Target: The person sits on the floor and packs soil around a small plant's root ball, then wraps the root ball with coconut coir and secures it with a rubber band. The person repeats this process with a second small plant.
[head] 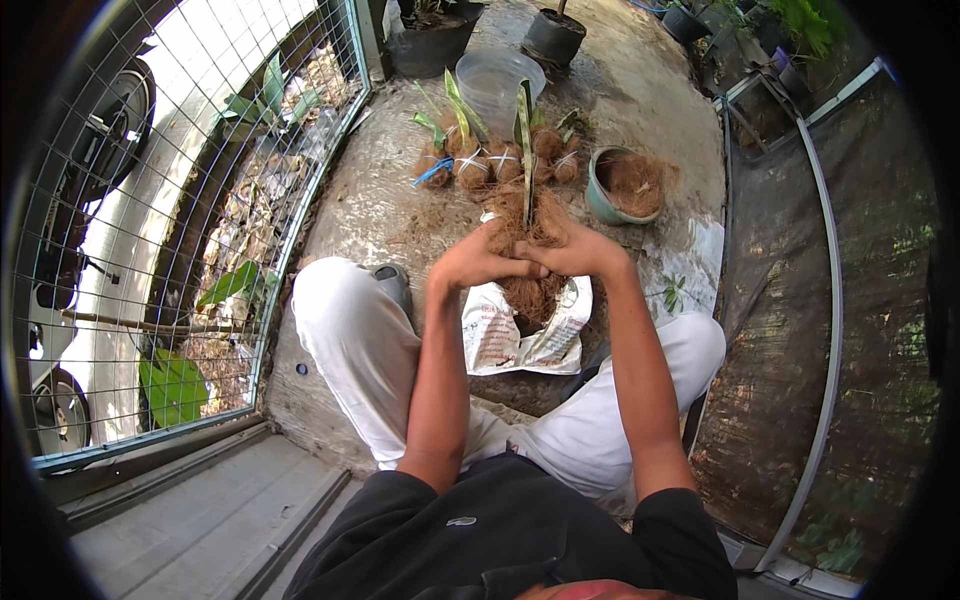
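Observation:
My left hand (476,259) and my right hand (585,247) are cupped around a loose clump of brown coconut fibre (517,202), thumbs meeting on the near side. Out of the clump rises an upright, long, pale-edged green leaf (527,154), which looks like a snake plant cutting. Its base is hidden in the fibre. Below my hands lies a white printed sack (491,337), torn or rolled open, with more dark fibre (534,300) at its mouth. Just beyond stand several fibre balls (472,171) bound with white string, one with blue string (433,172), some with leaves sticking out.
A green pot (600,199) with loose fibre stands tilted at the right. Behind the balls is a clear plastic tub (499,86), then black planters (555,37). Wire mesh fencing (300,202) borders the left; a dark net screen (772,285) borders the right.

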Demonstrator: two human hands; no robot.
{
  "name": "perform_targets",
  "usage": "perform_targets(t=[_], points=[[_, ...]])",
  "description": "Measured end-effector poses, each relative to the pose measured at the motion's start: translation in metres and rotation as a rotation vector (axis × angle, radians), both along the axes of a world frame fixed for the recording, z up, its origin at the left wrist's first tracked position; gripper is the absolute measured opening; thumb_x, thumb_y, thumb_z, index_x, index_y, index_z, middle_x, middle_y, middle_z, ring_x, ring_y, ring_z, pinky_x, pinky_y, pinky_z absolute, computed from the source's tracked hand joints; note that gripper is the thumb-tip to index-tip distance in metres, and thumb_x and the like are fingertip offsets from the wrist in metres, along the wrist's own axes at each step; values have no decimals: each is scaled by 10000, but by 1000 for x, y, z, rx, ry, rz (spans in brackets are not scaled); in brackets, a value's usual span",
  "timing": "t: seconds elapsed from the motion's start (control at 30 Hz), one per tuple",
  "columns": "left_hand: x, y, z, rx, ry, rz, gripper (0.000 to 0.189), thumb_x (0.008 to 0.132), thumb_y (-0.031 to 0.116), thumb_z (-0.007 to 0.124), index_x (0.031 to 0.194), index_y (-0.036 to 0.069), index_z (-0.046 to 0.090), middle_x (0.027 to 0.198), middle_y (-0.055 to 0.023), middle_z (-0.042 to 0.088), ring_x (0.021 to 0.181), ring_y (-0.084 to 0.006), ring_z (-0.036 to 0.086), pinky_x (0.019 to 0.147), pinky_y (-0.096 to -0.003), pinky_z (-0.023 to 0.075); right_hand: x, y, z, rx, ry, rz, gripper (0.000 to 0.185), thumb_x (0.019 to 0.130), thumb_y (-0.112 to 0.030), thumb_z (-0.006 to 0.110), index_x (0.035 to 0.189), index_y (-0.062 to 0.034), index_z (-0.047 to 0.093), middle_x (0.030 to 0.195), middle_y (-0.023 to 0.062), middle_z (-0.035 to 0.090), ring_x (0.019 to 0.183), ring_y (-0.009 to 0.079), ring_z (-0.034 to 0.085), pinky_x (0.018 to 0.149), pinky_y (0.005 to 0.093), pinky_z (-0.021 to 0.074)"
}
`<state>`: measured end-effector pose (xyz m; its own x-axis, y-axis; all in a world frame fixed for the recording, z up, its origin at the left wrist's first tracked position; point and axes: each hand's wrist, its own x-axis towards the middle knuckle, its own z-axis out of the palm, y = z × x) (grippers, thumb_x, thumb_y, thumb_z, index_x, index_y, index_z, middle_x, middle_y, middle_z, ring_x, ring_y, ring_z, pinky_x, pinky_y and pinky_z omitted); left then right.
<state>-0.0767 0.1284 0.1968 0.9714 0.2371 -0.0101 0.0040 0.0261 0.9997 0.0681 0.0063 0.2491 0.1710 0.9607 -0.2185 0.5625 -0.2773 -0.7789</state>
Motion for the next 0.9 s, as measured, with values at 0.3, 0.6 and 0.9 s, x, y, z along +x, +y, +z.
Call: perform_targets(t=[0.3, 0.6, 0.9], points=[[-9, 24, -24, -387, -182, 430, 288, 829, 137, 662, 1059, -32, 628, 1008, -96, 676, 903, -160, 646, 769, -293, 533, 6, 37, 34, 97, 144, -10, 650, 837, -410, 718, 1311, -5, 533, 1284, 162, 570, 1182, 238, 537, 995, 329, 417], [-4, 40, -48, -767, -475, 1024, 306, 854, 164, 647, 1106, 11, 566, 960, -75, 636, 851, -176, 636, 704, -333, 553, -46, 42, -50, 167, 648, -660, 976, 827, -632, 618, 1493, -55, 198, 1470, 124, 375, 1347, 264, 377, 1048, 463, 343], [-5, 31, -71, -518, -282, 924, 253, 878, 216, 649, 1026, 11, 639, 927, -52, 652, 816, -145, 597, 709, -288, 484, -82, 82, -76, 380, 791, -552, 682, 844, -440, 721, 1304, 7, 490, 1290, 73, 537, 1177, 151, 497, 997, 332, 399]])
